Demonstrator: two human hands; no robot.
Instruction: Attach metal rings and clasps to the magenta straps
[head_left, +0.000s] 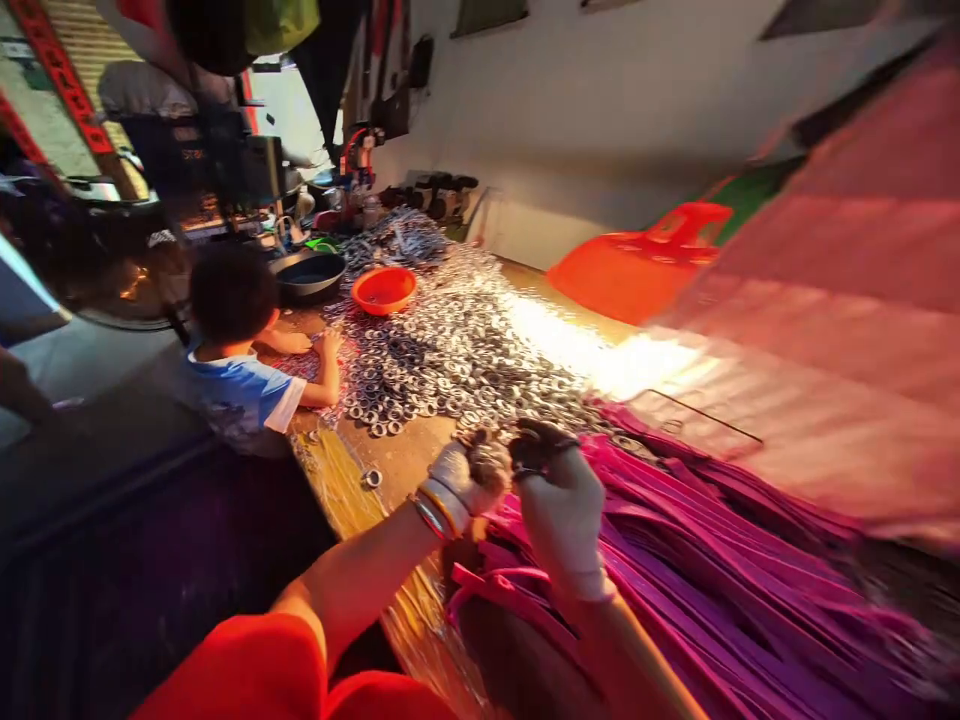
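My left hand (466, 478), in a white glove with dark fingertips, is closed with its fingers bent together. Close against it, my right hand (559, 510) wears a similar glove, and its fingers are curled shut too. Whatever small thing is pinched between them is hidden by the fingers and blur. Just beyond both hands spreads a large pile of small metal rings (450, 350). Long magenta and purple strips (675, 560) lie beneath and to the right of my right hand. One loose ring (371, 479) rests on the table left of my left hand.
Another person (244, 350) reaches onto the table at the left, near the rings. An orange bowl (384, 290) and a dark pan (307, 273) stand farther back. Along the wall are an orange plastic stool (637, 262) and a pink sheet (840, 320). The table edge (330, 480) has a shiny covering.
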